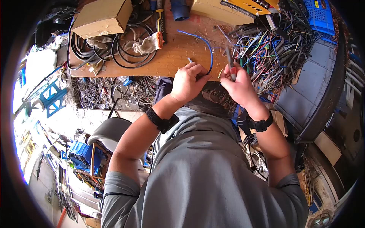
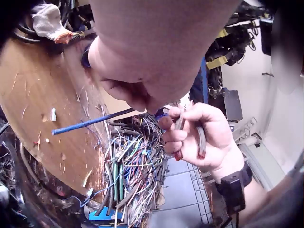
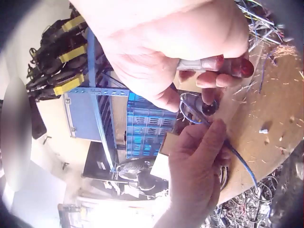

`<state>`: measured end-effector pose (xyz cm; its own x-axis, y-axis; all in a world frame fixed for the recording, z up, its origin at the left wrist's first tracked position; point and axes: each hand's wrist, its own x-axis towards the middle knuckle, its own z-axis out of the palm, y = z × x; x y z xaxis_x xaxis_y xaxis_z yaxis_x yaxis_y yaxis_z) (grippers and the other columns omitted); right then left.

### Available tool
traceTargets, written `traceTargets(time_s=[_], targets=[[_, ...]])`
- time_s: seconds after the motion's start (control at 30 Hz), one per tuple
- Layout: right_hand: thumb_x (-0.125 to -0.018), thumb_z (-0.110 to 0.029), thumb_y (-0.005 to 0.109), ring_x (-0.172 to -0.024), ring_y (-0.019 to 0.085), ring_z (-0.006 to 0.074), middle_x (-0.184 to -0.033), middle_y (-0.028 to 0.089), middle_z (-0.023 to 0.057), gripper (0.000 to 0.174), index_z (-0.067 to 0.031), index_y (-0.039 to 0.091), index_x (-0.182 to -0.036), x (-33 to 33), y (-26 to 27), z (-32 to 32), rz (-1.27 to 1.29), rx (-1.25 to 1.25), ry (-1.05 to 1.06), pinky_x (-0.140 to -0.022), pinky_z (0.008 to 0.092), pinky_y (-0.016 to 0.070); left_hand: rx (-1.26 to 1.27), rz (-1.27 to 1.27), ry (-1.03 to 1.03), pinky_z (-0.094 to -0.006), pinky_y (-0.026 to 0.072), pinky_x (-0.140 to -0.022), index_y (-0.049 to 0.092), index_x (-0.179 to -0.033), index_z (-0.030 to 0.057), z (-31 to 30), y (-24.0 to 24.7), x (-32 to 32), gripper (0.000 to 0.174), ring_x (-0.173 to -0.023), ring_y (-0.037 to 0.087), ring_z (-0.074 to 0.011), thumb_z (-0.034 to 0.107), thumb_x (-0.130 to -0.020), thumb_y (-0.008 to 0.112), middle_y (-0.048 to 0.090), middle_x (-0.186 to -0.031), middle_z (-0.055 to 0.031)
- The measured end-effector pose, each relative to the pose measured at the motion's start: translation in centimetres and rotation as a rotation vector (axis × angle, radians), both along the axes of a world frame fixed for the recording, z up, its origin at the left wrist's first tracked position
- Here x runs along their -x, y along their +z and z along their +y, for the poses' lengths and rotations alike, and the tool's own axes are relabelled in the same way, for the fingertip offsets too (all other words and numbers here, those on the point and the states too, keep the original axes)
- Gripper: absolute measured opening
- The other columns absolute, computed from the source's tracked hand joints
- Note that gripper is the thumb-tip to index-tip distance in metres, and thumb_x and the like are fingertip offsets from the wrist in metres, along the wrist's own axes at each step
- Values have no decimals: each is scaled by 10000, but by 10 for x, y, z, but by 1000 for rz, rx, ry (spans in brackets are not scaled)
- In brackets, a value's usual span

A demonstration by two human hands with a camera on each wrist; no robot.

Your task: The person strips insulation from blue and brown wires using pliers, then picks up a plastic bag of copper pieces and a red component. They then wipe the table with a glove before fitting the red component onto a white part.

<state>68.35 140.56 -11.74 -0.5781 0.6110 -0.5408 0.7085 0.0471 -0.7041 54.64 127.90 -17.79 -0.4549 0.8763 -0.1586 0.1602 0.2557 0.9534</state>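
Observation:
In the head view my left hand (image 1: pixel 188 81) grips a blue cable (image 1: pixel 211 53) that curves up over the wooden table. One end of that cable (image 2: pixel 90 126) sticks out over the tabletop in the left wrist view. Just to the right, my right hand (image 1: pixel 237 85) holds pliers (image 1: pixel 230 57), their grey handles with red ends (image 2: pixel 202 142) lying across the palm. The pliers' jaws are hidden behind the fingers in the right wrist view, where a stretch of the cable (image 3: pixel 244 166) hangs below the left hand.
A big heap of cut wires (image 1: pixel 266 53) covers the table's right side. At the back left lie a cardboard box (image 1: pixel 102 19), black cable coils (image 1: pixel 133 62) and a work glove (image 1: pixel 146 45). More scrap wire (image 1: pixel 102 93) fills the space beyond the table's front edge (image 1: pixel 125 74).

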Motion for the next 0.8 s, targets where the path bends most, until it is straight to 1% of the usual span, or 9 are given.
traceTargets(time_s=[0.03, 0.13, 0.23, 0.33, 0.4, 0.43, 0.6, 0.67, 0.8], targets=[[-806, -76, 732, -725, 566, 63, -781, 615, 17, 231, -57, 503, -834, 3, -5, -4, 204, 149, -187, -637, 241, 463, -2, 2, 1, -368, 510, -623, 648, -785, 38, -1, 1, 1, 140, -692, 630, -285, 139, -754, 740, 610, -755, -93], [-818, -16, 721, -756, 577, 72, -803, 620, 10, 232, -82, 499, -829, 18, -6, -6, 450, 278, -373, -690, 238, 479, -24, 60, -91, -373, 511, -624, 647, -785, 39, -3, 5, -1, 144, -691, 631, -285, 143, -753, 742, 610, -760, -96], [-818, 44, 690, -784, 584, 89, -836, 619, 27, 239, -69, 483, -853, 18, -6, -7, 431, 243, -320, -736, 250, 486, -48, 117, -158, -375, 518, -634, 660, -836, 41, -2, 10, 2, 157, -697, 633, -288, 151, -759, 740, 612, -788, -110], [-816, 45, 686, -787, 583, 96, -847, 617, 29, 237, -61, 479, -860, 20, -1, -17, 485, 171, -287, -729, 258, 488, -73, 27, -213, -336, 518, -681, 669, -1017, 26, -2, 13, 8, 261, -739, 643, -217, 174, -810, 727, 609, -786, -64], [-811, 49, 685, -782, 582, 99, -846, 615, 29, 238, -57, 477, -858, 19, 2, -22, 503, 121, -282, -723, 263, 490, -180, -728, -9, -276, 477, -725, 597, -1184, -9, -1, 13, 13, 337, -788, 588, -107, 128, -885, 669, 624, -959, -16], [-803, 47, 690, -780, 575, 96, -847, 613, 27, 241, -57, 481, -864, 17, 1, -23, 481, 139, -256, -712, 263, 487, -127, -903, 19, -228, 430, -746, 577, -1231, -4, -3, 17, 22, 327, -824, 529, -59, 128, -934, 610, 620, -1006, 11], [-780, 25, 715, -733, 545, 69, -920, 628, 33, 242, -56, 509, -877, 12, -3, -26, 311, 195, -80, -658, 245, 463, -123, -914, 75, -199, 396, -619, 680, -1061, 28, 6, 21, 27, 202, -666, 488, -36, 173, -922, 655, 634, -787, 30], [-776, 13, 724, -698, 525, 52, -940, 635, 34, 242, -58, 513, -870, 14, 12, -22, 342, 197, -138, -640, 231, 452, -100, -898, 86, -200, 394, -589, 697, -1024, 36, 7, 22, 27, 192, -633, 489, -34, 192, -915, 669, 627, -728, 34], [-759, 7, 747, -614, 424, -11, -1014, 660, 54, 273, -83, 519, -879, 23, 33, 5, 486, 111, -159, -565, 167, 390, 18, -567, 146, -252, 475, -583, 684, -850, -1, 6, 17, 25, 167, -626, 584, -77, 161, -890, 678, 664, -703, -27]])
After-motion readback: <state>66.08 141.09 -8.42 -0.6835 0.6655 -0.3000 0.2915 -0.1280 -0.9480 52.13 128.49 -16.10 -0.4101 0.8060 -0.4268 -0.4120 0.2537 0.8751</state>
